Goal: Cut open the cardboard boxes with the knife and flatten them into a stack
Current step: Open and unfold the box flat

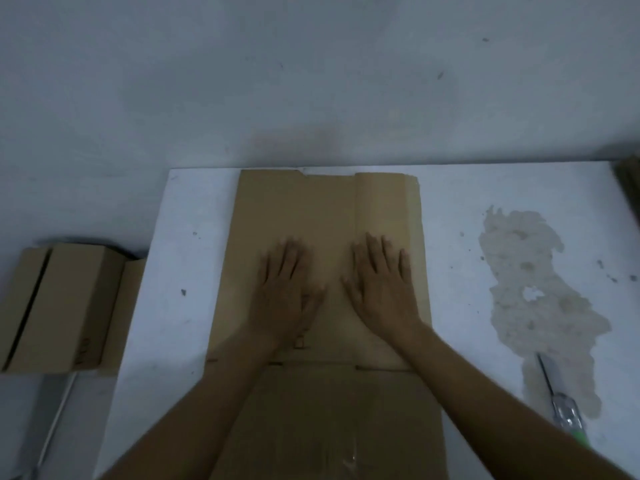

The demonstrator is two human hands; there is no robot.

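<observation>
Both palms down, left hand (284, 289) and right hand (382, 289) spread open on the flattened box (322, 216) mid-frame, knife (557, 398) lower right, a folded box (59, 306) at left.

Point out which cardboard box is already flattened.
The cardboard box on the white table, under both hands, lies flat. The box off the table's left edge still keeps its shape.

Brown cardboard (322, 209) (white table (180, 244))
</observation>
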